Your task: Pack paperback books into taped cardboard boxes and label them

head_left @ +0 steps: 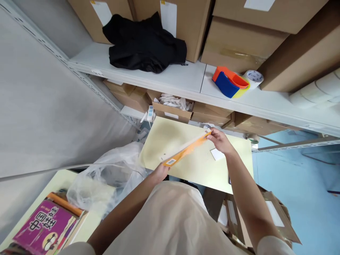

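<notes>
A thin orange book (187, 150) with a white face and a barcode label is held aslant above a pale yellow table (159, 136). My left hand (160, 173) is closed on its near left end, the fingers partly hidden beneath it. At the far right end, my right hand (219, 140) pinches a corner between thumb and fingers. On the table, close to my right wrist, lies a small white card (217, 154).
Boxes and a black garment (148, 44) fill the shelf ahead, with an orange-and-blue tape dispenser (228, 83) and tape roll (253, 78). Clear plastic (106, 177) and a purple book (44, 226) are at left. Opened cardboard (281, 219) stands at lower right.
</notes>
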### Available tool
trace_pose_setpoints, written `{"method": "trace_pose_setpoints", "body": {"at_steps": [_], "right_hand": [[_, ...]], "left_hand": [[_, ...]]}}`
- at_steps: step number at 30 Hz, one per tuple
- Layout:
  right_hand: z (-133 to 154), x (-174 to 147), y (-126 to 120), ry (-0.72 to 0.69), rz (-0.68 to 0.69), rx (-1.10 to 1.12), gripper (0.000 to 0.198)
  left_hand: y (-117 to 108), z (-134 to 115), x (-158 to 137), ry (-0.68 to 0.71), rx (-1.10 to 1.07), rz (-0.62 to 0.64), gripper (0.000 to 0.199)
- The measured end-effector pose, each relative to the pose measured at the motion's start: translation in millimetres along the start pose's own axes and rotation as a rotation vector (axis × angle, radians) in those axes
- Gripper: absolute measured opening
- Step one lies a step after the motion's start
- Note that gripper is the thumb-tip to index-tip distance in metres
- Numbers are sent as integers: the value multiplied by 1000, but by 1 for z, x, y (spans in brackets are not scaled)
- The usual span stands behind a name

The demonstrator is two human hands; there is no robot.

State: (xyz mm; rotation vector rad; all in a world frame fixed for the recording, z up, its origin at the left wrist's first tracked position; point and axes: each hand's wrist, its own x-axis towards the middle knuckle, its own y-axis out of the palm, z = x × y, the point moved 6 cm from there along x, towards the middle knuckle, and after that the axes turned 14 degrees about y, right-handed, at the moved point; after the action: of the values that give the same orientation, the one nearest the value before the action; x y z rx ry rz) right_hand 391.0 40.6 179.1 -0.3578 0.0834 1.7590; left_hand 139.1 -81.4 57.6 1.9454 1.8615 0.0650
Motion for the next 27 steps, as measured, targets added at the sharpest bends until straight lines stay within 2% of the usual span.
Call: {"method": "trace_pose_setpoints", "body": {"at_steps": [3, 5, 7, 10, 13, 15, 17, 19, 21, 23, 27], "right_hand": [[5, 7, 8, 0, 15, -36, 30], [10, 9, 13, -17, 26, -96, 28], [16, 10, 15, -28, 15, -131, 29], [18, 4, 10, 3, 41, -89, 38], [2, -9, 3, 149, 214, -97, 46], [-13, -20, -3, 241, 261, -104, 45], [-25, -25, -11, 253, 169, -28, 44], [-33, -25, -19, 207, -20, 91, 45], [-39, -25, -26, 154, -247, 178, 45], [-42, -26, -30, 128, -404, 230, 45], [-44, -29, -29, 121, -467, 244, 46]], "left_hand": [[1, -16, 2, 65, -118, 58, 68], [-6, -34, 7, 193, 9, 15, 62], [-11, -47, 12, 256, 197, -31, 51], [-15, -55, 16, 251, 299, -124, 45], [-17, -53, 15, 192, 241, -191, 51], [-18, -49, 12, 152, 193, -204, 53], [-17, -44, 10, 121, 137, -202, 55], [-14, -38, 7, 81, 60, -165, 57], [-8, -33, 4, 34, 3, -83, 60], [-2, -29, 0, -7, 2, 14, 63], [-3, -27, -6, -21, 80, 93, 69]]}}
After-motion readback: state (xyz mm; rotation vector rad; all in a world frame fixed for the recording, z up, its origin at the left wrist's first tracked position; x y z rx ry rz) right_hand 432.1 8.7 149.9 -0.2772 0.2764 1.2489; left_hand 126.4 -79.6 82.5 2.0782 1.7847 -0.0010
